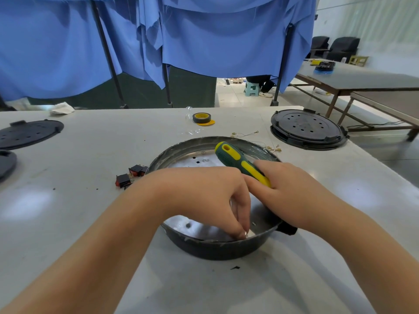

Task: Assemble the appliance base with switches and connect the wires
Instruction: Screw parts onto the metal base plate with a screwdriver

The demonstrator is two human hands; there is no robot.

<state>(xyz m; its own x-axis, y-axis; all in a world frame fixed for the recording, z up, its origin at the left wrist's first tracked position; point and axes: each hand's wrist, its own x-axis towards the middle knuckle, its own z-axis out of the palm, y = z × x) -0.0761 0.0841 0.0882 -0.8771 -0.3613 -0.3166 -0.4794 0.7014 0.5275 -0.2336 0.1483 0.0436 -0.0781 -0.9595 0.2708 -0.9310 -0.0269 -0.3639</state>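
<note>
Both hands are over the round appliance base [217,248], close together and touching at the knuckles. The left hand [204,191] reaches down inside the base, and its fingertips [243,232] pinch something tiny near the front wall (it is too small to tell what it is). The right hand [288,189] is wrapped around a green and yellow screwdriver [235,160]. The handle sticks up and away from the person, and the tip is hidden under the hands.

The base sits on the white table [68,200], right in front of the person. It is dark on the outside and shiny silver inside, with small holes in its floor. A black tab [288,228] sticks out from its right side.

Two small black and red switches [130,176] lie on the table just left of the base, almost touching its rim. Thin wires with gold ends [256,140] lie behind the base, to the right. A roll of black tape with a yellow core [201,118] sits farther back. A round black cover with holes [308,129] rests at the back right of the table. Another black cover [29,133] lies at the far left. Blue cloth [204,37] hangs behind the table.
</note>
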